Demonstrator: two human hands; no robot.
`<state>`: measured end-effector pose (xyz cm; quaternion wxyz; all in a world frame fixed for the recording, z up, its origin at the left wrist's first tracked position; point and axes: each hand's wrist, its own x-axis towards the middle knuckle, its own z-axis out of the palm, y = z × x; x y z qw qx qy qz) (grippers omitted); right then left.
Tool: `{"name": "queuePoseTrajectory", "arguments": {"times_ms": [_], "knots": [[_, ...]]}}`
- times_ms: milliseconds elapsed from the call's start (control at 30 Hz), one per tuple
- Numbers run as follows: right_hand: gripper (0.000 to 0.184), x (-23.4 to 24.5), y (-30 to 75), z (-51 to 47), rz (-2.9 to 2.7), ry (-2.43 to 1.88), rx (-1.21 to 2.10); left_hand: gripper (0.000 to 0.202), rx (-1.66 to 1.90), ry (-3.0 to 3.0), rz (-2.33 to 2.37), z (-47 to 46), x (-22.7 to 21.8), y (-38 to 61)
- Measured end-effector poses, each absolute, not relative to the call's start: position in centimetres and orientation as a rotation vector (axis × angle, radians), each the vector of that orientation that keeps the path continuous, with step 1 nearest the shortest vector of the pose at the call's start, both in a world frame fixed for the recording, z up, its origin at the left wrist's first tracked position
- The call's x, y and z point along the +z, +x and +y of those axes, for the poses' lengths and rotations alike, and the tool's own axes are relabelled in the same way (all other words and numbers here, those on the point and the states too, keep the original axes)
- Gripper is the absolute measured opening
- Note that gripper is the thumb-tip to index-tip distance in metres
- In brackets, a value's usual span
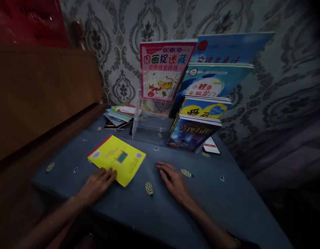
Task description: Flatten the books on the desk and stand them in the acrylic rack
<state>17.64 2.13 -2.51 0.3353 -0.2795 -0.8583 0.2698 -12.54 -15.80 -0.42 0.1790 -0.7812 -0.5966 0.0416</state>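
Touches near edge of thin yellow paper book (118, 159) with left hand (99, 181), grip unclear; rests right hand (174, 181) apart, loose, on roomy blue cloth (205, 192) right of book.

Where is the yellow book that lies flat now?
In the head view, the yellow book is left of centre on the blue tablecloth, the left hand touching its near edge and the clear book rack behind it to the right.
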Motion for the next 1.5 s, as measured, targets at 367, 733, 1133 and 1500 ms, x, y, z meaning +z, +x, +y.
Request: {"name": "queuePoseTrajectory", "arguments": {"times_ms": [367, 733, 1133, 1500], "knots": [[0.036, -3.1, 17.8, -1.3, -2.391, -0.556, 0.571, 0.009, -0.257, -2.622, -1.25, -11.6, -0.9, 2.9], [0.042, -3.5, 17.4, -1.7, -2.53, -0.632, 0.431, 0.031, -0.374, -2.365, -1.754, -5.3, -1.8, -5.5], [0.053, -1.8, 11.4, 0.6, -2.746, -0.826, 0.471, 0.044, -0.462, -2.263, -1.871, -3.4, -4.1, -7.2], [0.067, -4.1, 17.3, 1.9, -2.578, -1.131, 0.345, 0.047, -0.461, -2.29, -1.909, -3.5, -3.8, -7.3]]}}
